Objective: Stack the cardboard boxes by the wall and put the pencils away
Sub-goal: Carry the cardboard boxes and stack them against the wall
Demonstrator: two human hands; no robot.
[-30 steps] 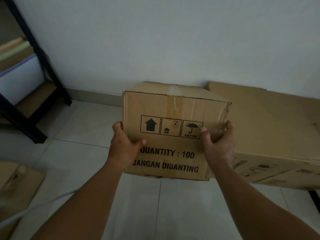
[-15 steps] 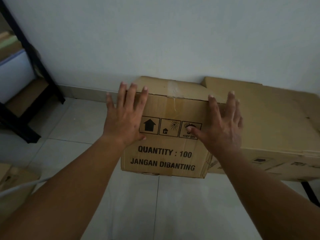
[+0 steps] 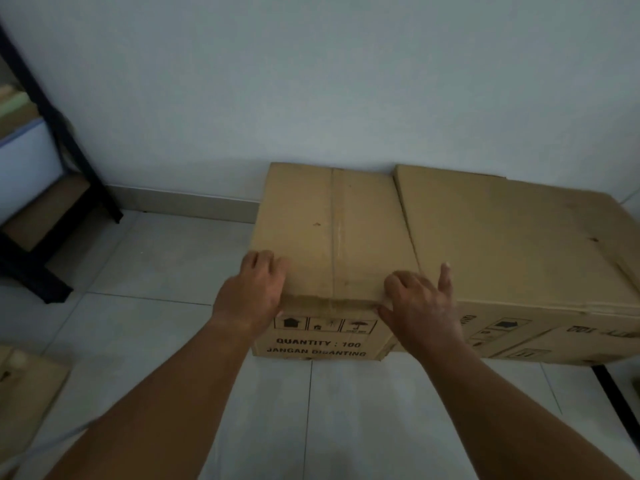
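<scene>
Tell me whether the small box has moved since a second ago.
Yes. The small box went down and away toward the wall. It now sits on the floor, back edge at the wall, beside the big box.

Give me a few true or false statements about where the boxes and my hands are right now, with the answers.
1. The small box sits on the floor. True.
2. It is stacked on the large box. False: it stands beside that box, on its left.
3. The left hand and the right hand both hold its front top edge. True.
4. Its print reads QUANTITY : 50. False: it reads 100.
5. The black rack stands right of the boxes. False: it is on their left.
</scene>
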